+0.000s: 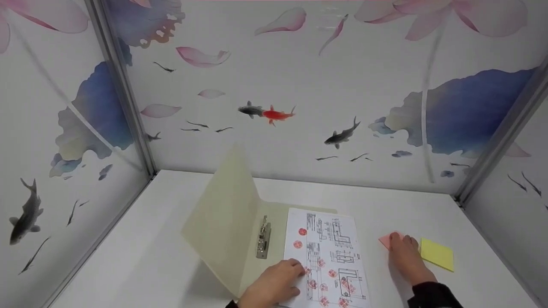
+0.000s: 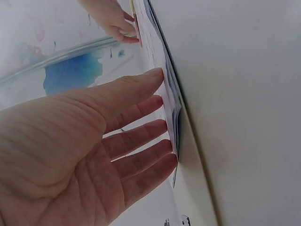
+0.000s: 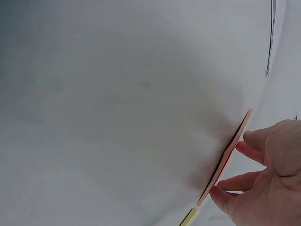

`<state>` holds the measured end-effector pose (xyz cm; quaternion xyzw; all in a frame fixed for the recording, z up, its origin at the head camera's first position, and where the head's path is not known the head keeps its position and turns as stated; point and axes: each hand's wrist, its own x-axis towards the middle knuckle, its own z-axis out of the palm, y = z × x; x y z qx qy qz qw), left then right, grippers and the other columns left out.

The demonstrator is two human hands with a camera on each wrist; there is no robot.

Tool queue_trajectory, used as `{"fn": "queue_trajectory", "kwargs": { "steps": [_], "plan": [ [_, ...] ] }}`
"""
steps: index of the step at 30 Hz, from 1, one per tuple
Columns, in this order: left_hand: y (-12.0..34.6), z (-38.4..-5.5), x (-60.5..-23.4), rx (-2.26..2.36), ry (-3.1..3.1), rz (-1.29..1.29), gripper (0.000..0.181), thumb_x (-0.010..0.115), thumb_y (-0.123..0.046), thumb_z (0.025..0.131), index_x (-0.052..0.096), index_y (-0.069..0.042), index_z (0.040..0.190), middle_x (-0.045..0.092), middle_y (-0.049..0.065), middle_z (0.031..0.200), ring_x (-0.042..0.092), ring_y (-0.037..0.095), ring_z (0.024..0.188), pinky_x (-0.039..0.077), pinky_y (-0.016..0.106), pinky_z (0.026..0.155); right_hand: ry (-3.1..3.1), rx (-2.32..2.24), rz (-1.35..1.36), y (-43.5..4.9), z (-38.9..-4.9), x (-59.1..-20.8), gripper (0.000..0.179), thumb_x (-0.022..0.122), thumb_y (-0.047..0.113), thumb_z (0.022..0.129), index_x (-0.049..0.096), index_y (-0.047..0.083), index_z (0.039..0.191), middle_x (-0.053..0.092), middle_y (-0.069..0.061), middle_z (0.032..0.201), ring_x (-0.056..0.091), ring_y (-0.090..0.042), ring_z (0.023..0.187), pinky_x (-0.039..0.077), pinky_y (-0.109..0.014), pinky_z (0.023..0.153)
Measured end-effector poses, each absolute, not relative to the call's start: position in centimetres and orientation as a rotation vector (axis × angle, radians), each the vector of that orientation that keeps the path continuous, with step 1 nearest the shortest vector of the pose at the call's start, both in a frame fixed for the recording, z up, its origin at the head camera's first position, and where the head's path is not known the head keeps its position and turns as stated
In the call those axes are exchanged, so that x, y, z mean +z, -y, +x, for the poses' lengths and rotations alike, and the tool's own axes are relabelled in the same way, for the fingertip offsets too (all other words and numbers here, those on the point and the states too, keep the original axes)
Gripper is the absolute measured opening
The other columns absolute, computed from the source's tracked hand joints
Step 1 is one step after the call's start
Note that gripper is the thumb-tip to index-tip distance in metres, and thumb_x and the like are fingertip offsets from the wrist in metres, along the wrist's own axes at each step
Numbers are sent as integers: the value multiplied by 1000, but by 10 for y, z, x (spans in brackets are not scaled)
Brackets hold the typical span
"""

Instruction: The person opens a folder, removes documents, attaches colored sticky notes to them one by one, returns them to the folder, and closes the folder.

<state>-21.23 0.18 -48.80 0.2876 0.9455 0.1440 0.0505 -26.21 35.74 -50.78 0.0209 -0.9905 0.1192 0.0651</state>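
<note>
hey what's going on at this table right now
Someone is handling paperwork. Their left hand touches the red-stamped drawings near their left edge; these lie in an open folder with its cover raised. The right hand has its fingertips on a small pink pad on the white table, right of the papers. A yellow pad lies just beyond that hand.

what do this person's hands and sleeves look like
The left hand and right hand are both bare, without gloves. A black sleeve covers the right arm up to near the wrist; on the left, just a sliver of dark cuff shows.
</note>
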Motion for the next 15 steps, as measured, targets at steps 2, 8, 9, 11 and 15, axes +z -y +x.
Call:
{"fn": "queue_trajectory", "kwargs": {
  "steps": [2, 8, 9, 11, 15],
  "plan": [
    [-1, -212, -488, 454, -2881, 879, 34, 74, -25, 80, 64, -22, 111, 60, -10, 108, 55, 5, 95, 49, 25, 88, 2962, 259, 113, -357, -262, -510, 19, 43, -12, 88, 46, -12, 107, 53, -31, 94, 49, -48, 95, 39, -58, 88],
    [-1, -211, -488, 462, -2889, 916, 33, 75, -24, 79, 64, -21, 111, 61, -10, 109, 56, 5, 97, 48, 24, 89, 2907, 73, 177, -357, -264, -510, 24, 55, -10, 84, 47, -13, 106, 53, -23, 91, 50, -39, 88, 37, -58, 85],
    [-1, -212, -488, 457, -2891, 921, 34, 75, -24, 79, 64, -21, 111, 61, -10, 109, 56, 6, 99, 48, 24, 90, 2904, 95, 168, -357, -265, -509, 27, 57, -7, 84, 47, -14, 107, 53, -25, 92, 49, -42, 89, 36, -59, 85],
    [-1, -212, -488, 445, -2894, 926, 33, 74, -25, 79, 64, -21, 111, 61, -10, 110, 57, 7, 102, 48, 25, 91, 2912, 170, 139, -357, -266, -507, 35, 60, 0, 85, 45, -15, 113, 52, -29, 99, 47, -46, 95, 35, -61, 86],
    [-1, -212, -488, 436, -2893, 929, 34, 74, -24, 80, 64, -21, 111, 61, -9, 113, 58, 9, 105, 48, 25, 92, 2965, 385, 35, -357, -266, -502, 48, 60, 4, 86, 39, -15, 124, 44, -38, 112, 43, -51, 102, 39, -61, 88]
  ]
}}
